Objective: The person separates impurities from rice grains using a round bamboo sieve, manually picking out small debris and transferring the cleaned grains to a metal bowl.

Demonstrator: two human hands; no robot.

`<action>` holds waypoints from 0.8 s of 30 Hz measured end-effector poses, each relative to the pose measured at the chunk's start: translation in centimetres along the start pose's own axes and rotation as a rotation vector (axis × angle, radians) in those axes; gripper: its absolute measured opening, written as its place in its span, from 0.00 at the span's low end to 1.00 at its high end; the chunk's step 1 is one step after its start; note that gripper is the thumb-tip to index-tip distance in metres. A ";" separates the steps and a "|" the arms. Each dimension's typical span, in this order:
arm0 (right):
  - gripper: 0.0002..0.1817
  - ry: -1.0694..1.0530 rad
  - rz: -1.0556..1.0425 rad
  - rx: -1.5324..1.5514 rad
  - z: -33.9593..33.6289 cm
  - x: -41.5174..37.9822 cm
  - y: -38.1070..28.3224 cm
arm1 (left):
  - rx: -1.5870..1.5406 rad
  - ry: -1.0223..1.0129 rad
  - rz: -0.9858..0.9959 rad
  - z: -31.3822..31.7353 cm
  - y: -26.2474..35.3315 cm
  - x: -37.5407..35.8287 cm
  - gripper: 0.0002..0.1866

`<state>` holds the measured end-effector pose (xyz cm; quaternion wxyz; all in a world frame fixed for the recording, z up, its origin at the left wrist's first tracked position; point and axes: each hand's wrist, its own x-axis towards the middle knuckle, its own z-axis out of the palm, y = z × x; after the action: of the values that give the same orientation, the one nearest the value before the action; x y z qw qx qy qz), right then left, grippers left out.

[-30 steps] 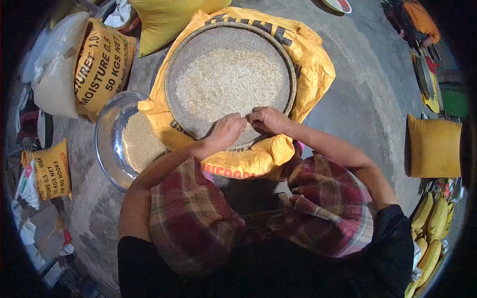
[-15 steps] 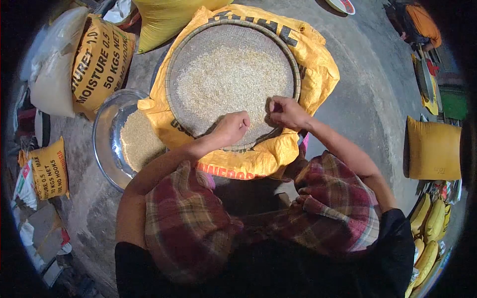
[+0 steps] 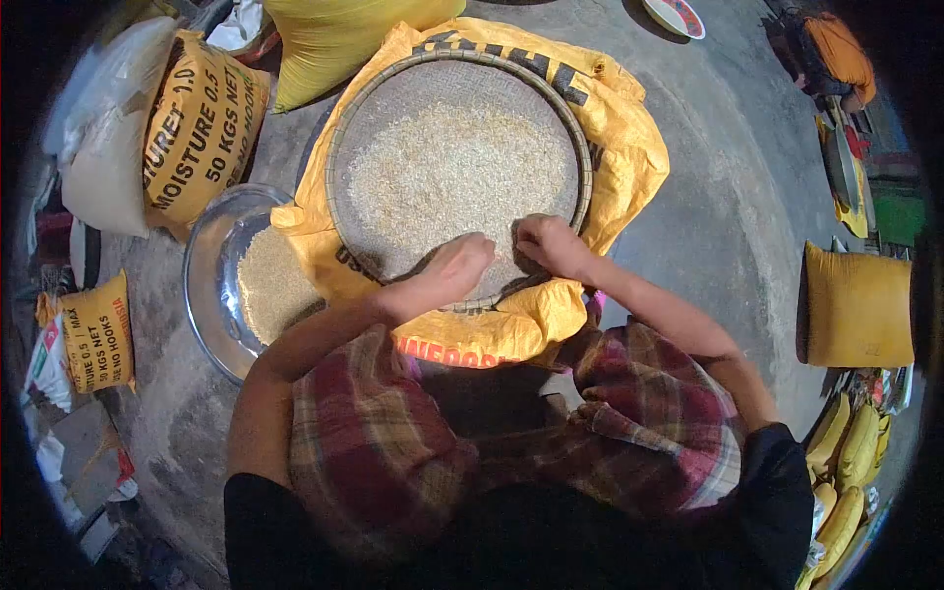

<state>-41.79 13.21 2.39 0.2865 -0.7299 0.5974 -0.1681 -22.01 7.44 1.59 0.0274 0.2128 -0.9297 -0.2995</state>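
Note:
A round woven tray (image 3: 338,147) with a bound rim lies on a spread yellow-orange sack (image 3: 629,147). Pale grain (image 3: 452,167) is heaped over the tray's middle. My left hand (image 3: 457,265) is over the near part of the tray, its fingers curled down into the grain. Just to its right, my right hand (image 3: 553,244) has its fingers pinched together low over the grain near the rim. Whatever the fingertips of both hands hold is too small or hidden to make out.
Left of the tray stands a metal basin (image 3: 202,295) holding brownish grain (image 3: 270,285). Full sacks (image 3: 206,128) stand at the upper left, with a yellow one (image 3: 344,39) behind the tray. On the right are another full sack (image 3: 857,305) and several yellow bundles (image 3: 846,452).
My right hand has come down and left, nearer to my left hand and the grain. My left hand stays in nearly the same place. The view has shifted slightly.

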 end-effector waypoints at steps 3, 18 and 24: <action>0.05 -0.068 0.225 0.604 -1.1 0.3 1.2 | -0.632 -0.139 -0.419 -0.3 -1.2 -0.6 0.02; 0.08 -0.142 -0.103 0.043 0.6 0.7 0.0 | -0.085 0.052 0.022 -0.7 -1.3 -2.4 0.08; 0.04 -0.047 0.058 0.318 -1.4 0.8 1.6 | -0.025 0.010 0.028 -1.0 -1.5 -2.5 0.04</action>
<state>-43.68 11.94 2.45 0.4170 -0.6615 0.5772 -0.2354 -18.98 6.81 1.75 0.0390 0.2010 -0.9286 -0.3094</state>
